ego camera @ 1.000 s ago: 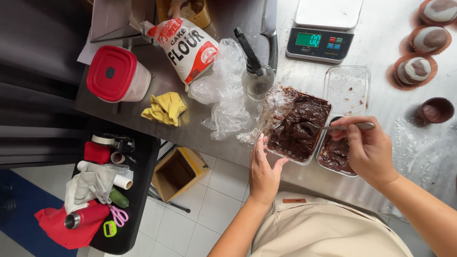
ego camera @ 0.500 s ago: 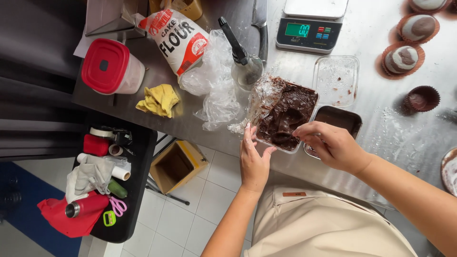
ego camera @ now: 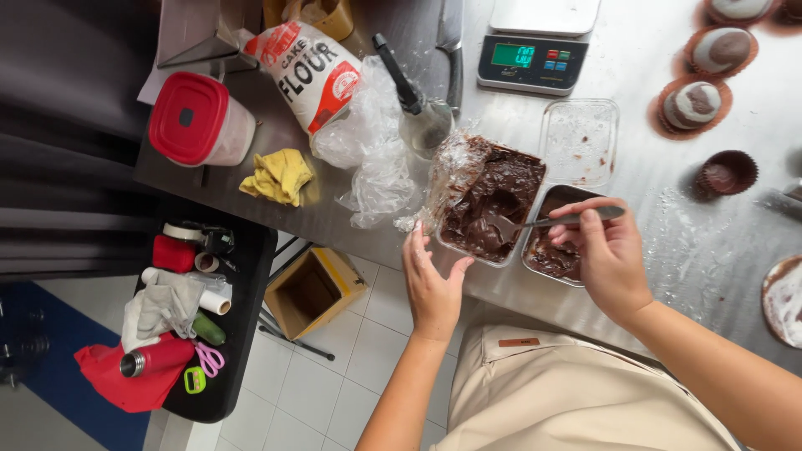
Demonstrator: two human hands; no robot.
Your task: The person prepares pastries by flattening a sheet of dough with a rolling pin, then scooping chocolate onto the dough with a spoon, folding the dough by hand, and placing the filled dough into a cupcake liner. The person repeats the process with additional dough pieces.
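The right hand [ego camera: 610, 259] is closed around the handle of a metal spoon [ego camera: 551, 222], whose bowl dips into the chocolate mixture in the clear plastic tub [ego camera: 489, 205] just left of it. The left hand [ego camera: 430, 280] lies open, fingers spread, steadying the tub's near edge on the steel table [ego camera: 718, 242]. Under the right hand sits a smaller tub [ego camera: 547, 250] of chocolate. Beyond the hands stands a digital scale [ego camera: 535, 50].
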